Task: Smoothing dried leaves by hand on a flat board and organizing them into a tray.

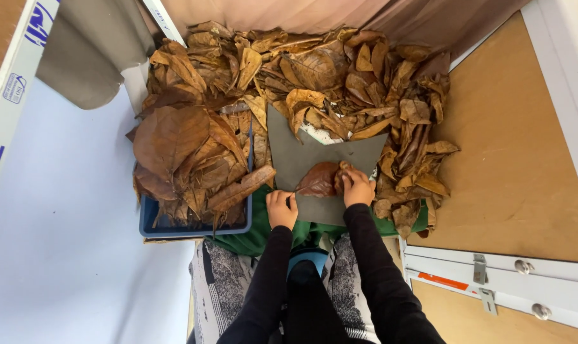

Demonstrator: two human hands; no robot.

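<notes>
The left hand (281, 209) is clenched at the near edge of a grey sheet (314, 162), seemingly pinching a thin tool; I cannot tell for sure. The right hand (357, 188) presses a brown leaf (319, 179) flat on the sheet. Pressed too hard, that brittle leaf could crack. The blue tray (193, 228) is heaped with dry leaves (187, 146).

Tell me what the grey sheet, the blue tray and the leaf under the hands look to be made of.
Grey sheet: probably stiff card or felt, matte, cleanly cut edges. Blue tray: likely plastic, smooth moulded rim. Leaf: dried plant matter, reddish-brown, slightly glossy, veined; the right hand presses it, the left hand rests beside.
</notes>
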